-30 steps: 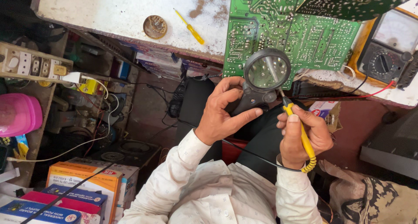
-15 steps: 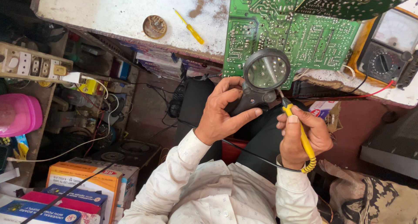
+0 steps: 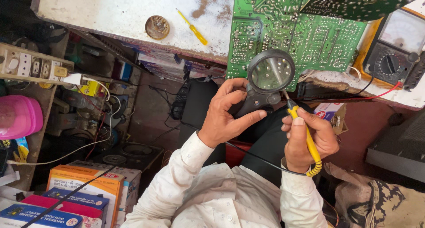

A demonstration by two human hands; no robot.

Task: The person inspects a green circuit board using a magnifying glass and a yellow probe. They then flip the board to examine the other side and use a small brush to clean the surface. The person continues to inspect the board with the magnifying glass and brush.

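1. Head view: left hand is curled round the handle of a magnifier, with its lens over the lower edge of the green board on the bench.
2. Right hand is closed pen-style on a yellow iron, tip up by the lens rim, near the board.
3. Step, prob.: inspecting solder joints before touch-up. Next move needs the tip brought onto a joint w/ the lens kept steady.
4. Vs 1 s ago: hardly any change; hands, lens and iron sit as before.
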